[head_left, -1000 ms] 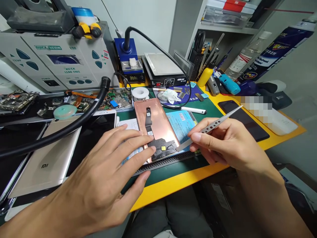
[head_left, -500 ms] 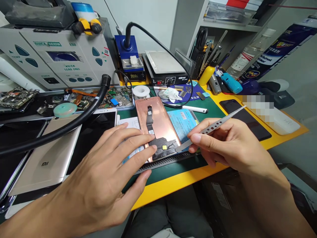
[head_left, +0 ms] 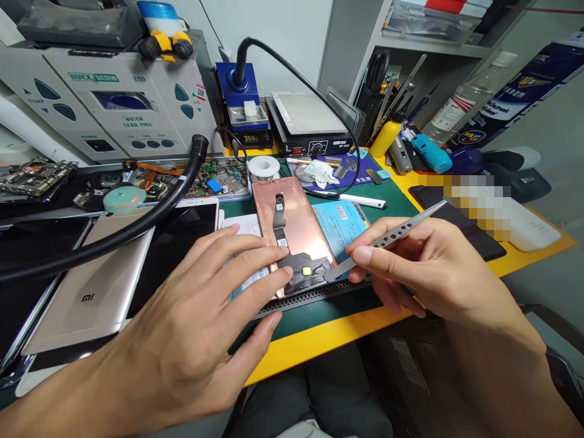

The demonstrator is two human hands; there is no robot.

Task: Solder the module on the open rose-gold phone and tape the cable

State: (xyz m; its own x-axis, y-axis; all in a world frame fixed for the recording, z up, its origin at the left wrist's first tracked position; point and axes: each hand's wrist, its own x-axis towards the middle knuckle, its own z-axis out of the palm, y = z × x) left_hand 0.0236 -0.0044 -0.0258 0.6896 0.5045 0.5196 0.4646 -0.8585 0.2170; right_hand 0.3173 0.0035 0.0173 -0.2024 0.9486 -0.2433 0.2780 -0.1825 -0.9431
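A phone screen panel with a copper-coloured back lies on the mat in the middle. Along it runs a dark flex cable, and black film with a small yellow-green square covers its near end. My left hand rests over the panel's left near side, fingers spread, fingertips on the film and panel edge. Between thumb and fingers, my right hand grips metal tweezers with holes in them. Their pointed tip faces up and right, while the broad end meets the black film's right side.
A gold phone and other phones lie at left beneath a black hose. Behind stand a hot-air station, a soldering-iron holder and a heating plate. A dark phone is at right, near the yellow table edge.
The whole view has shifted slightly, so the bench appears further right. In my right hand the tweezers' pointed end has dipped a little. My left hand stays on the panel.
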